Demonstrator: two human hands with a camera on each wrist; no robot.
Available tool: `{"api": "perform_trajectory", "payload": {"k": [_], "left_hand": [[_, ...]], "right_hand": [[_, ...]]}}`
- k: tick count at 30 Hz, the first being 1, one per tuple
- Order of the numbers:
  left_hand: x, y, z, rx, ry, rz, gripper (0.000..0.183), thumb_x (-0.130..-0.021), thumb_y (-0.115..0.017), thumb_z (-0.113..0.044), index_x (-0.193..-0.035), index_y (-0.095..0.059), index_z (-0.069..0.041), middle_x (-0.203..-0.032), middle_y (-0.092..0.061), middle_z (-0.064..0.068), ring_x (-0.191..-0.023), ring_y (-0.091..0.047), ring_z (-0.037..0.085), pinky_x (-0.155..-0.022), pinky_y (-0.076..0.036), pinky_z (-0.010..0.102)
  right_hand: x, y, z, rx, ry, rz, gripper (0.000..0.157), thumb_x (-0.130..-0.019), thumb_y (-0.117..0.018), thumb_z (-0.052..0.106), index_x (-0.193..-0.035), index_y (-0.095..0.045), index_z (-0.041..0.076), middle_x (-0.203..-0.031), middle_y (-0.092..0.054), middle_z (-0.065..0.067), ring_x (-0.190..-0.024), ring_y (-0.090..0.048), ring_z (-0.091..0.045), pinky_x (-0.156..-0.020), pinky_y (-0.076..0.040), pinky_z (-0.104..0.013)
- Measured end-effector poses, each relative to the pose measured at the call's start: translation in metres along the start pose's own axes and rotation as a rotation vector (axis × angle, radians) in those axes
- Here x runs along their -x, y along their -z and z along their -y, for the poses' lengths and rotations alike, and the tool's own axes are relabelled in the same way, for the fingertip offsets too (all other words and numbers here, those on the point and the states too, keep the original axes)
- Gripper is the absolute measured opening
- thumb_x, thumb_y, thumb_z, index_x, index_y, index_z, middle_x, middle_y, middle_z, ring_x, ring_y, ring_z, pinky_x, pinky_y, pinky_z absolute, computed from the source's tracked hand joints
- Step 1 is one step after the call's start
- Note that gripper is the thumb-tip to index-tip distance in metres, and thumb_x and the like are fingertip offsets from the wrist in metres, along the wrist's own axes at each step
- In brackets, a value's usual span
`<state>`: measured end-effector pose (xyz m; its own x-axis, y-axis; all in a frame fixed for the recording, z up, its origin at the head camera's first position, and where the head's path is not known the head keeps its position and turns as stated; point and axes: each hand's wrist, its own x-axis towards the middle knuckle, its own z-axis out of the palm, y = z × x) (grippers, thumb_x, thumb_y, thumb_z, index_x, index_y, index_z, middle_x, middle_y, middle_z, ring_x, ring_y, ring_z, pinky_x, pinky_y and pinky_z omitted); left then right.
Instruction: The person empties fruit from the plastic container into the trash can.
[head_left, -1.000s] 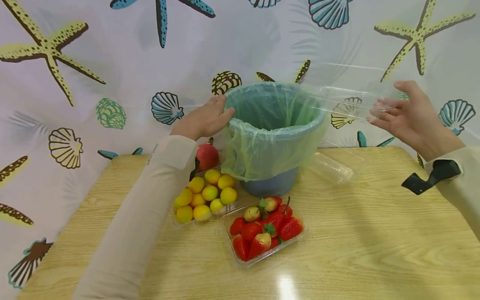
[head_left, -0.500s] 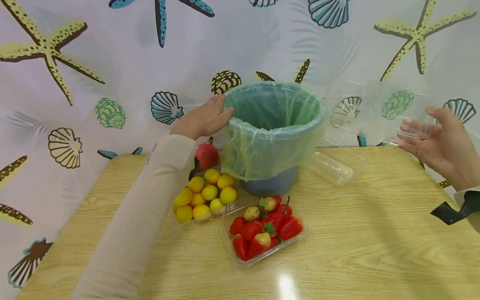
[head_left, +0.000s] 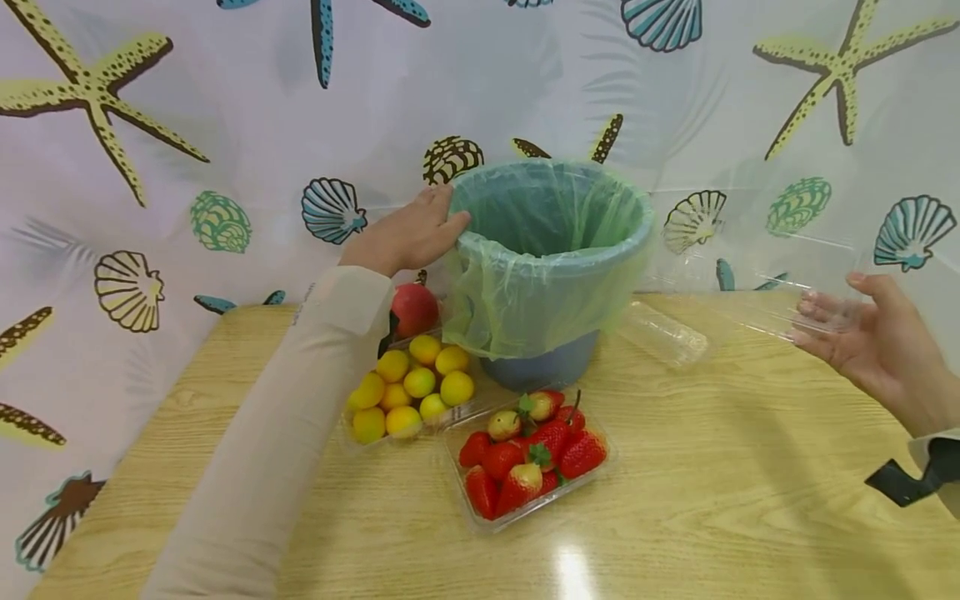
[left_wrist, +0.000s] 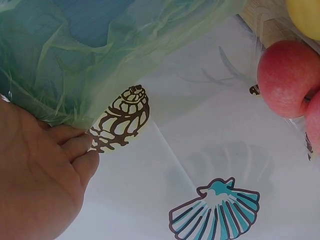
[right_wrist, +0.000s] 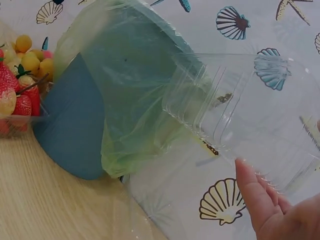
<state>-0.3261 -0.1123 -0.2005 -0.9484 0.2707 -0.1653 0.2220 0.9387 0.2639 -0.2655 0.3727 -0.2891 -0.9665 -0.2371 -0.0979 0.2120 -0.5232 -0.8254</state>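
Observation:
A blue bin (head_left: 536,367) stands on the table, lined with a thin green plastic bag (head_left: 525,304) folded over its rim. My left hand (head_left: 408,229) grips the bin's left rim through the bag; the left wrist view shows its fingers (left_wrist: 77,145) curled against the liner. Off to the right, my right hand (head_left: 885,342) holds a clear plastic container (head_left: 772,283) by its edge, in the air. The right wrist view shows this ridged container (right_wrist: 240,105) tilted, with nothing visible inside. Its thumb and fingers are on the container's lower edge.
A clear tray of strawberries (head_left: 525,467) lies in front of the bin. Left of it sits a tray of small yellow fruit (head_left: 408,387), with red apples (head_left: 414,310) behind. Another clear plastic piece (head_left: 667,333) lies right of the bin. A patterned cloth (head_left: 247,100) hangs behind.
My right hand has moved right and downward with the clear container, away from the bin. The left hand stays at the rim.

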Motion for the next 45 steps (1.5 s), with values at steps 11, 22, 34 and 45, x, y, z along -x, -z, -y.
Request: {"api": "perform_trajectory", "payload": {"k": [11,22,34,45], "left_hand": [[0.001,0.001,0.000,0.025,0.005,-0.011,0.069,-0.102,-0.016,-0.046,-0.150,0.015,-0.008,-0.159,0.015,0.008,-0.148,0.009,0.026,-0.121,0.000,0.042],[0.001,0.002,-0.001,0.009,0.003,-0.004,0.069,-0.102,-0.016,-0.047,-0.150,0.015,-0.009,-0.160,0.014,0.009,-0.148,0.009,0.027,-0.121,-0.001,0.043],[0.000,0.000,0.001,-0.012,-0.004,-0.012,0.069,-0.102,-0.016,-0.047,-0.151,0.013,-0.007,-0.160,0.013,0.010,-0.148,0.008,0.027,-0.121,-0.001,0.044],[0.000,0.000,0.000,0.000,-0.007,-0.016,0.069,-0.102,-0.016,-0.047,-0.151,0.013,-0.008,-0.160,0.013,0.009,-0.148,0.008,0.027,-0.121,-0.002,0.044]], "right_hand": [[0.003,0.017,-0.035,-0.073,-0.022,0.116,0.018,-0.104,-0.031,0.023,-0.118,-0.035,0.012,-0.097,-0.062,-0.010,-0.093,-0.064,-0.026,-0.084,-0.056,-0.042],[0.014,0.028,-0.073,0.006,-0.091,0.098,0.020,-0.103,-0.032,0.024,-0.102,-0.050,0.016,-0.103,-0.061,-0.005,-0.095,-0.063,-0.022,-0.082,-0.057,-0.037],[0.016,0.028,-0.102,0.091,-0.118,0.066,0.017,-0.103,-0.033,0.023,-0.102,-0.049,0.020,-0.100,-0.061,-0.002,-0.092,-0.062,-0.018,-0.082,-0.057,-0.035],[0.016,0.032,-0.119,0.149,-0.178,0.018,0.013,-0.103,-0.032,0.027,-0.110,-0.039,0.018,-0.105,-0.056,-0.001,-0.096,-0.062,-0.017,-0.084,-0.056,-0.035]]}}
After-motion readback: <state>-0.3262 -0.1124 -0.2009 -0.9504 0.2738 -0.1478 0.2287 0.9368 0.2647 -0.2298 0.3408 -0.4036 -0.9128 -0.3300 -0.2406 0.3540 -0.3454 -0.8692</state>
